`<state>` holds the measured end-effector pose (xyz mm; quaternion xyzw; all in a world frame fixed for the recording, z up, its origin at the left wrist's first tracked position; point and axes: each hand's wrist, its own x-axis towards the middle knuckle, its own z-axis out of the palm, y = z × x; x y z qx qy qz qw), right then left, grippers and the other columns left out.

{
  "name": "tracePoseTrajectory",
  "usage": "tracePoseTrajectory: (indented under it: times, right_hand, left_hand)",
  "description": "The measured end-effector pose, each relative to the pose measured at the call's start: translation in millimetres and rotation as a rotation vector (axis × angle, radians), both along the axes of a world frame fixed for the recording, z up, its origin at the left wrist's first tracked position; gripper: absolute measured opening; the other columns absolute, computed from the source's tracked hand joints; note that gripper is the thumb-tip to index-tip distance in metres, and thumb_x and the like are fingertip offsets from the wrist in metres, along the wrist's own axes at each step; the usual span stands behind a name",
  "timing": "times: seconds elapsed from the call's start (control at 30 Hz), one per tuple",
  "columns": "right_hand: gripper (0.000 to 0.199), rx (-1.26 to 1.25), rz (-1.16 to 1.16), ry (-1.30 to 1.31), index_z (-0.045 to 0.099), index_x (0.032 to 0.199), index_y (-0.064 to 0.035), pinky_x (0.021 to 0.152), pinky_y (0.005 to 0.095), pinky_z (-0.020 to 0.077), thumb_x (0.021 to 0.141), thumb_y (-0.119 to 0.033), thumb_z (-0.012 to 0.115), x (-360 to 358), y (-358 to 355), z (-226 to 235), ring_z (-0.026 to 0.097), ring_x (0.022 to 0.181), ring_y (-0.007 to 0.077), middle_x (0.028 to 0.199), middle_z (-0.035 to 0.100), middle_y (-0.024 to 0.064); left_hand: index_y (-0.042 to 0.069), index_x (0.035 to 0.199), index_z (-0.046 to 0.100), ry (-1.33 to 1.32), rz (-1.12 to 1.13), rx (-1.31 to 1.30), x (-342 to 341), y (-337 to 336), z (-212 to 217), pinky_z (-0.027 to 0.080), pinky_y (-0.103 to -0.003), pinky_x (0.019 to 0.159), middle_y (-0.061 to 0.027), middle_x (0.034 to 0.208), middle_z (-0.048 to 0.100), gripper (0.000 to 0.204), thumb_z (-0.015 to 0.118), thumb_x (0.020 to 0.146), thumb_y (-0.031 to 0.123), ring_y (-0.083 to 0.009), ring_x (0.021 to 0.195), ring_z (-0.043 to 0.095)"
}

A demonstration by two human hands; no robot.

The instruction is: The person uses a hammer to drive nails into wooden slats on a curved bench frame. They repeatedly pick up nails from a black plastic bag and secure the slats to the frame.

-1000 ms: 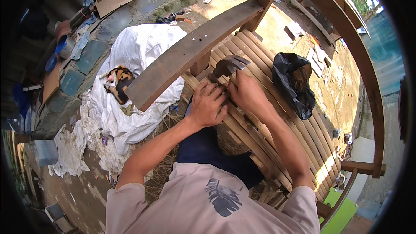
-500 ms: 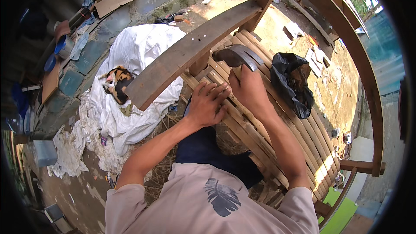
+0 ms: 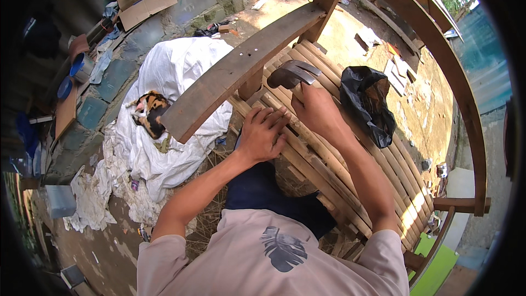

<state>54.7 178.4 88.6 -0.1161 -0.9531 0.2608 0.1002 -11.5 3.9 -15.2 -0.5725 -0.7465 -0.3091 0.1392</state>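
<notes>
My right hand (image 3: 319, 111) is wrapped round the handle of a claw hammer (image 3: 291, 74). The hammer's dark metal head is over the slats of a wooden bench (image 3: 395, 187), close to the armrest (image 3: 241, 74). Just left of it, my left hand (image 3: 261, 136) rests on the front slats, fingers stretched out and slightly apart. Whether a nail stands beneath the hammer or by those fingertips cannot be made out. The broad armrest slants across, above and left of both hands, with small pale spots on its top.
A black plastic bag (image 3: 368, 105) sits on the slats right of my right hand. The bench's curved frame (image 3: 466, 93) arches along the right. At left, a calico cat (image 3: 150, 114) lies on a white sheet (image 3: 186, 60). Block wall (image 3: 112, 77) and cardboard box (image 3: 147, 9) stand behind.
The hammer head has dropped toward the slats and tilted, with my right hand still round the handle. My left hand stays on the front slats. The whole view has shifted slightly.
</notes>
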Motion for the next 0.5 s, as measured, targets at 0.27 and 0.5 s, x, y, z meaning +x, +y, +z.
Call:
tracePoseTrajectory:
  times: [0.27, 0.5]
  right_hand:
    - [0.029, 0.042, -0.018, 0.004, 0.051, 0.110, 0.0068, 0.072, 0.0573, 0.0497, 0.088, -0.008, 0.062, -3, 5, -13, 0.065, 0.082, 0.0491, 0.083, 0.066, 0.0293]
    - [0.029, 0.064, 0.027, -0.080, 0.051, 0.108, 0.0072, 0.072, 0.0575, 0.0491, 0.085, -0.006, 0.063, 1, 11, -12, 0.063, 0.081, 0.0513, 0.081, 0.063, 0.0319]
  left_hand:
    - [0.009, 0.124, 0.069, 0.013, -0.007, -0.001, 0, 1, -1, 0.036, -0.049, 0.110, -0.0105, 0.130, 0.065, 0.046, 0.063, 0.083, 0.029, -0.0303, 0.118, 0.056]
    - [0.010, 0.122, 0.070, 0.026, 0.002, 0.002, 2, 3, 1, 0.038, -0.049, 0.107, -0.0072, 0.133, 0.065, 0.046, 0.064, 0.080, 0.029, -0.0296, 0.118, 0.056]
